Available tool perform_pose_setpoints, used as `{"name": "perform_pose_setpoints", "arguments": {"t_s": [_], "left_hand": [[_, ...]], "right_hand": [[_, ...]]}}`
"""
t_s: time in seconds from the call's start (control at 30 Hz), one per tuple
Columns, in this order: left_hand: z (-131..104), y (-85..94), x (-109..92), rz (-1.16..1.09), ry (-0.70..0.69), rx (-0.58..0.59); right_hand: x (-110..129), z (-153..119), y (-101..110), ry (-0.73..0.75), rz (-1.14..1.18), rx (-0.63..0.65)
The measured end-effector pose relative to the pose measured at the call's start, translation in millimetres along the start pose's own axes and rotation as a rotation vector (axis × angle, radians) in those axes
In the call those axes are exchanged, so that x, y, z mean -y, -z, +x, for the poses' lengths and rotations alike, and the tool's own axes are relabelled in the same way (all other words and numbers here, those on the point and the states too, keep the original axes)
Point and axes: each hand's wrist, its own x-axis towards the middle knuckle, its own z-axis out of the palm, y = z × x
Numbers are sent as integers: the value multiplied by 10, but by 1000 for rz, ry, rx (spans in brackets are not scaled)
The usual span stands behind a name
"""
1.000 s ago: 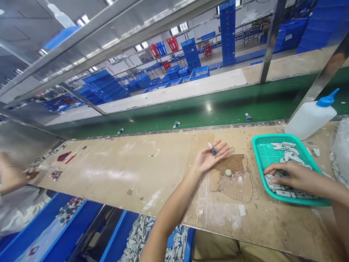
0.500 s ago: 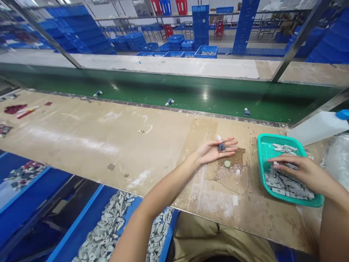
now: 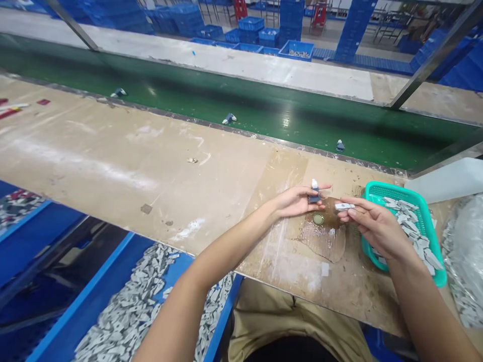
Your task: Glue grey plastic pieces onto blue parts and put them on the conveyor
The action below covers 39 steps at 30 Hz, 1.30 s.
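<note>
My left hand [image 3: 300, 200] is closed round a small dark blue and white plastic part [image 3: 314, 193], its white end pointing up. Between the thumb and fingers of my right hand [image 3: 377, 223] is a flat light-grey plastic piece [image 3: 344, 206], held level and a short gap away from the blue part. Behind my right hand, a green basket [image 3: 433, 221] holds many similar grey pieces [image 3: 413, 226]. Below my left hand, a small round disc [image 3: 318, 219] lies on a wet-looking brown patch [image 3: 322, 241] of the tabletop.
A green conveyor belt [image 3: 264, 113] runs past the table's far edge, with several blue-and-white parts [image 3: 229, 118] on it. Blue bins of grey pieces [image 3: 124, 306] stand below the near edge. A white jug [image 3: 449, 178] and a clear plastic bag [image 3: 466, 241] lie at the right.
My right hand has come out of the basket leftward, carrying a grey piece. My left hand's fingers have curled around the blue part that lay on the open hand. The view has tipped downward.
</note>
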Motion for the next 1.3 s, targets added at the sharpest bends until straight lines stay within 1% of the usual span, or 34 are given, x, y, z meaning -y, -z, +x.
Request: {"name": "perform_pose_setpoints", "arguments": {"t_s": [0.1, 0.23, 0.3, 0.37, 0.47, 0.53, 0.6, 0.67, 0.7, 0.77, 0.83, 0.87, 0.9, 0.93, 1.03, 1.17, 1.23, 1.3], "left_hand": [[-17, -20, -30, 10, -42, 5], [-45, -46, -6, 148, -72, -7], [-50, -67, 42, 232, -67, -5], [-46, -95, 111, 290, -29, 15], [-22, -138, 224, 299, 23, 41], [-5, -165, 286, 298, 19, 32], [1, -196, 329, 316, -20, -11], [-11, -233, 358, 380, -108, -80], [-25, -253, 369, 440, -180, -124], [-63, -289, 391, 651, -376, -215], [-107, -310, 413, 910, -583, -280], [-127, -314, 423, 1013, -664, -291], [-145, -313, 434, 1089, -710, -283], [-161, -308, 443, 1132, -723, -265], [-195, -286, 461, 1149, -659, -204], [-206, -295, 467, 1092, -605, -169], [-192, -329, 465, 1007, -616, -203], [-164, -367, 452, 885, -634, -296]], "right_hand": [[-6, -23, 30, 8, 12, -23], [0, -48, 7, 66, -39, -32], [-5, -52, -15, 121, -80, -54], [-18, -56, -37, 163, -137, -98], [-50, -73, -70, 225, -226, -179], [-77, -90, -93, 278, -290, -200], [-100, -104, -114, 325, -363, -201], [-113, -107, -128, 334, -372, -201], [-114, -104, -131, 321, -339, -204], [-103, -88, -124, 264, -223, -201], [-77, -69, -105, 171, -131, -154], [-61, -61, -95, 123, -104, -126], [-44, -56, -87, 80, -88, -100], [-29, -52, -81, 47, -81, -82], [-4, -52, -76, 21, -61, -85], [-28, -46, -60, 47, -40, -72], [-49, -40, -45, 98, -37, -98], [-64, -36, -39, 158, -25, -139]]}}
